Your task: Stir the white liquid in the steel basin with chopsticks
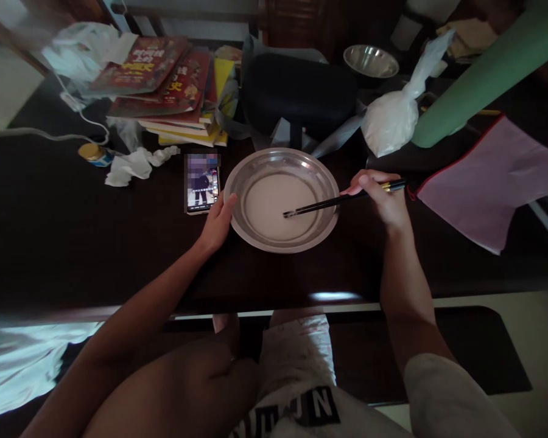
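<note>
On the dark tabletop, my left hand grips a round silver metal basin, right hand holding black chopsticks; milky-white stuff is in, stirring looks midway.

The bowl hides some part of the left hand. The phone screen is blurred in some parts. The right edge cuts the green roll.

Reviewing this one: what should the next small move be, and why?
Probably a short, gentle sweep of the chopsticks through the white contents: their tips are at the contents' surface, the right hand grips their upper part, and the left hand holds the rim of the metal basin, which should help steady it.
</note>
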`<state>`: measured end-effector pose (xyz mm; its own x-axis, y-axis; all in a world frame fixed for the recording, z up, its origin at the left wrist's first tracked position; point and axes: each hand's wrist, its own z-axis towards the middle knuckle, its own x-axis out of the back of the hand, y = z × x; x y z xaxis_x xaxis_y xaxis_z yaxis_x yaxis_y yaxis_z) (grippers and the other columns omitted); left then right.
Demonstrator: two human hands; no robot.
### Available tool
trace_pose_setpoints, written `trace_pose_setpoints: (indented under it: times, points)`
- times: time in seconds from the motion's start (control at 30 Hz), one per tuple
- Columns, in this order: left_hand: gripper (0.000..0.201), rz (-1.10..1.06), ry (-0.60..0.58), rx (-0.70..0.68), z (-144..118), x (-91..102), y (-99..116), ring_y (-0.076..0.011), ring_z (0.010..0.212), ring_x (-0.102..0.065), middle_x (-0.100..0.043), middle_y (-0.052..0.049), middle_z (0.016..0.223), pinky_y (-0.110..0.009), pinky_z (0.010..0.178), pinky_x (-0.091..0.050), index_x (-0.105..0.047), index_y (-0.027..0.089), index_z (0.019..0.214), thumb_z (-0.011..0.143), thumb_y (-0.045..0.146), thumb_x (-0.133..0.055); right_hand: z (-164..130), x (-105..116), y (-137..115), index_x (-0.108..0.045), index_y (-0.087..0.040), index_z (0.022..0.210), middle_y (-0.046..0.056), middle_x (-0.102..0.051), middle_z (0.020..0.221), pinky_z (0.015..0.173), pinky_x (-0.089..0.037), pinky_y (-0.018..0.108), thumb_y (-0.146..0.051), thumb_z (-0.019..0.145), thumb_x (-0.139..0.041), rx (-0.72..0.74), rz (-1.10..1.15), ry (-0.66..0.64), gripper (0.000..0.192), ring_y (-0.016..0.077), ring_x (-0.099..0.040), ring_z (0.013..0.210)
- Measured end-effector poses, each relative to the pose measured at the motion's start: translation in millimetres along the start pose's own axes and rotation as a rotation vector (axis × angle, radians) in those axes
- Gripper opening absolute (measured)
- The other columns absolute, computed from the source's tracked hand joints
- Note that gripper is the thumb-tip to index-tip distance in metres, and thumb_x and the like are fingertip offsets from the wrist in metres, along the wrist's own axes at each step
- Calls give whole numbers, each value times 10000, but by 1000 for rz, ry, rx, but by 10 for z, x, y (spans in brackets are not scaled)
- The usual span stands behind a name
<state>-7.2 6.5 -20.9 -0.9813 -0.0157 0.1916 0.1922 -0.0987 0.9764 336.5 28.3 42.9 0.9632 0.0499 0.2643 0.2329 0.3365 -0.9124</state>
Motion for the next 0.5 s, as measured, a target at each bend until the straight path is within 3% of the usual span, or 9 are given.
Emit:
trace_pose_setpoints:
  times: [0.1,0.27,0.43,0.5]
  points:
    - [557,-43,-8,7,1,-3,-5,-294,1173,-647,-719,-103,1199,-474,1085,-489,-646,201,1196,922,666,-507,0,-22,-16,-775,-301,727,1,-767,763,803,-584,392,-577,856,-681,-4,-41,-89,318,203,-746,803]
    - [550,-45,-5,36,4,6,-29,-289,1138,-659,-722,-103,1185,-468,1056,-510,-646,201,1191,914,661,-523,2,2,2,-761,-297,693,-7,-746,705,793,-582,407,-577,855,-682,14,-42,36,333,204,-738,750]
    - [524,-36,-6,20,2,4,-26,-283,1158,-656,-721,-101,1187,-457,1046,-520,-638,202,1223,944,621,-491,-4,-17,-2,-771,-304,717,-5,-760,742,795,-586,400,-575,858,-679,-14,-28,-75,319,208,-748,796]
    - [543,-45,-6,18,0,1,-21,-287,1155,-658,-724,-101,1195,-467,1052,-515,-641,202,1223,933,640,-502,-4,-20,-13,-777,-300,746,-2,-777,787,835,-586,399,-582,855,-680,-6,-55,-59,317,209,-752,844]
